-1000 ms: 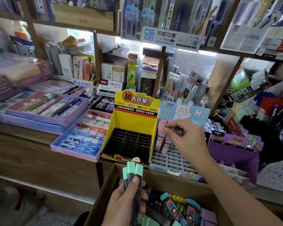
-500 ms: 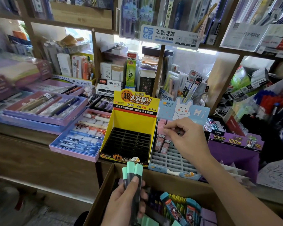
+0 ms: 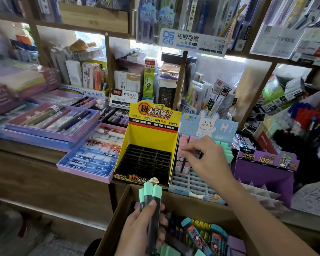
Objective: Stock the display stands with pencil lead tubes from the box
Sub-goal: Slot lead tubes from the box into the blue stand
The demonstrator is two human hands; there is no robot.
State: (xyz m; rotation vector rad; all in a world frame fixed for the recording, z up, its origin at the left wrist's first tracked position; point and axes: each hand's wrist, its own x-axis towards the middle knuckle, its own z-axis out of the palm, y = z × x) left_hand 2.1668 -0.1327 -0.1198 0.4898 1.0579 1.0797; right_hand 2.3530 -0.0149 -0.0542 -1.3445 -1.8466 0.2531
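While my left hand wraps fingers and thumb round three dark pencil lead tubes with mint-green caps, holding them upright over the brown cardboard box near its back-left corner, my right hand hovers over the pale blue bunny-printed display stand. Its fingers are curled, thumb and forefinger meeting at the pink-capped tubes in the stand's back-left slots; whether they actually pinch one I cannot tell. Mint-capped tubes fill the back-right slots. Just beside it on the left stands the yellow cardboard display stand with its black grid tray. Both sit at the front edge of the dark wooden counter, with the box below that edge. More colourful tubes lie inside the box. Lilac pen trays spread towards the counter's left end, a purple cardboard stand sits to the right, and crowded wooden shelves of stationery rise behind.
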